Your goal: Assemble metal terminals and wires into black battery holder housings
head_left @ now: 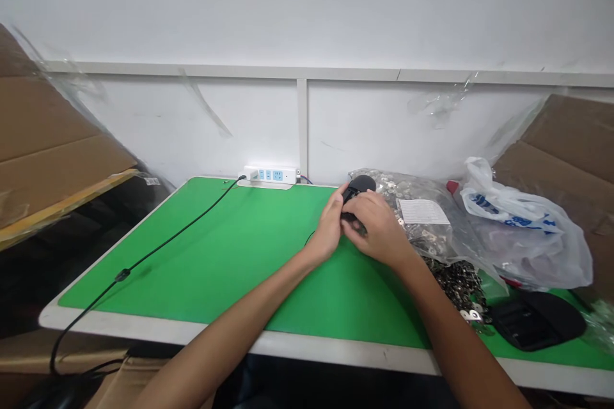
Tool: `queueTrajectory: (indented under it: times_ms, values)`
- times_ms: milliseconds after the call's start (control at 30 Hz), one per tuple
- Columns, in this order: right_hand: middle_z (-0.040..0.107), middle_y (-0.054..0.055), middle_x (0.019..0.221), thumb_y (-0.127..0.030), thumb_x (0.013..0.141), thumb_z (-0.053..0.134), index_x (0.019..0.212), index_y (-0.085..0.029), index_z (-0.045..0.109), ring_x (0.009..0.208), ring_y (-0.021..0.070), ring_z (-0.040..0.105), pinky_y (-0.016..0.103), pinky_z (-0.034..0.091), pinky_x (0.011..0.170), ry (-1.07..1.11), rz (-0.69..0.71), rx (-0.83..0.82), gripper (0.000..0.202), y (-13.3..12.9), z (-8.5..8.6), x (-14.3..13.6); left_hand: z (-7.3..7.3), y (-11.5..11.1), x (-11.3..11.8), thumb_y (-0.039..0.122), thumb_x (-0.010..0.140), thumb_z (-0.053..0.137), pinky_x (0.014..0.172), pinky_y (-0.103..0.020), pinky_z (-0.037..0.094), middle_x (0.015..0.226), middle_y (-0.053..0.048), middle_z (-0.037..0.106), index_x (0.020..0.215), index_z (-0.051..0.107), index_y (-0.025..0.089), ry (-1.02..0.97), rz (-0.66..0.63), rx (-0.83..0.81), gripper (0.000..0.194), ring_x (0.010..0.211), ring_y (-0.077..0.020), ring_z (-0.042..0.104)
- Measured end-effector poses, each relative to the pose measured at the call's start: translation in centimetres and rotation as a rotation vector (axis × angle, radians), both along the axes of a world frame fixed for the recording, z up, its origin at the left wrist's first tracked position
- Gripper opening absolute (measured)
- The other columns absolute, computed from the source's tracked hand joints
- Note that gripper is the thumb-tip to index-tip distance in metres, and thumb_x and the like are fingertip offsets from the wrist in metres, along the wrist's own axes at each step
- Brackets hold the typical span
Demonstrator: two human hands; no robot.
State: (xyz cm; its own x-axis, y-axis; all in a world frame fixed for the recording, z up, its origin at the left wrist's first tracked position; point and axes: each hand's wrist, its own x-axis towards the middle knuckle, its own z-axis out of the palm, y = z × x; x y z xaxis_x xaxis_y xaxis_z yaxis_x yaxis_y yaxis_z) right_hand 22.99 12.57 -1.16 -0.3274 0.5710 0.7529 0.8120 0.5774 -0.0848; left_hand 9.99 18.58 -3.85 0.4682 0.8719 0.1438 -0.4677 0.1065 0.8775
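Both hands meet around a black rounded device (363,184) above the right half of the green table mat. My left hand (329,223) wraps its left side, the fingers closed on it. On the near right side, my right hand (375,222) has its fingers bent against the device and hides much of its lower part. A clear plastic bag of small metal pieces (412,195) with a white label lies just right of my right hand. Loose metal pieces (458,284) spill near its opening. Another black part (537,321) with slots rests at the right front.
A white power strip (275,174) stands at the mat's back edge. From it a black cable (187,225) runs to the front left of the green mat (201,268). A white plastic bag (542,236) sits at right. Cardboard (52,121) flanks the left, more (566,166) the right.
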Motion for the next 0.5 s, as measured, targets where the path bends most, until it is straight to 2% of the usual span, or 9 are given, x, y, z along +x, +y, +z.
queueTrajectory:
  times_ms: [67,100,167,233,333,433,500]
  values:
    - [0.069,0.013,0.13,-0.022,0.091,0.069,0.13,-0.027,0.056,0.126,0.0339,0.062,0.061,0.047,0.113,0.078,0.016,0.03,0.041,0.0,-0.2,0.0,0.6,-0.1,-0.3,0.053,0.102,0.063,0.073,-0.025,0.057,0.132,-0.007,0.072,0.157,0.053,0.029,-0.012,0.005,-0.032,0.061,0.077,-0.0134,0.067]
    - [0.064,0.015,0.141,-0.026,0.09,0.071,0.138,-0.027,0.052,0.135,0.0361,0.058,0.064,0.045,0.116,0.149,0.004,0.058,0.052,0.1,-0.4,0.0,1.0,-0.2,-0.4,0.051,0.101,0.066,0.07,-0.024,0.056,0.132,-0.007,0.072,0.158,0.051,0.03,-0.03,0.001,-0.036,0.063,0.075,-0.0121,0.066]
    - [0.054,0.018,0.151,-0.033,0.092,0.071,0.149,-0.026,0.044,0.145,0.0372,0.051,0.065,0.044,0.119,0.362,-0.033,0.095,0.064,0.6,-1.0,0.2,1.7,-0.5,-0.7,0.046,0.098,0.072,0.076,-0.022,0.057,0.138,-0.007,0.069,0.161,0.048,0.032,-0.081,-0.039,-0.031,0.069,0.084,-0.0122,0.069]
    - [0.05,0.018,0.153,-0.038,0.096,0.065,0.15,-0.027,0.041,0.144,0.034,0.052,0.062,0.049,0.117,0.654,-0.03,0.099,0.061,1.2,-1.5,0.5,2.2,-0.8,-0.9,0.044,0.094,0.078,0.083,-0.024,0.059,0.141,-0.007,0.068,0.163,0.045,0.035,-0.11,-0.129,-0.038,0.076,0.093,-0.0134,0.07]
    - [0.049,0.014,0.154,-0.046,0.094,0.068,0.146,-0.03,0.045,0.138,0.0283,0.057,0.054,0.053,0.113,1.135,0.06,0.041,0.059,1.8,-1.3,1.0,2.3,-1.1,-0.9,0.044,0.091,0.082,0.083,-0.026,0.061,0.143,-0.009,0.067,0.161,0.049,0.036,-0.111,-0.255,-0.027,0.078,0.094,-0.0139,0.069]
    - [0.064,0.008,0.141,-0.054,0.086,0.078,0.139,-0.031,0.056,0.129,0.0264,0.064,0.049,0.054,0.112,1.478,0.24,-0.165,0.062,1.3,0.0,1.1,2.1,-1.1,-0.9,0.042,0.093,0.08,0.084,-0.029,0.062,0.149,-0.009,0.064,0.158,0.053,0.037,-0.098,-0.369,0.01,0.071,0.095,-0.015,0.07]
    - [0.073,0.005,0.126,-0.059,0.083,0.08,0.134,-0.031,0.063,0.115,0.0257,0.071,0.048,0.058,0.106,1.568,0.37,-0.311,0.061,0.6,1.0,0.9,2.0,-1.0,-1.0,0.041,0.095,0.079,0.087,-0.032,0.063,0.146,-0.009,0.066,0.159,0.053,0.038,-0.083,-0.436,-0.003,0.069,0.092,-0.0151,0.073]
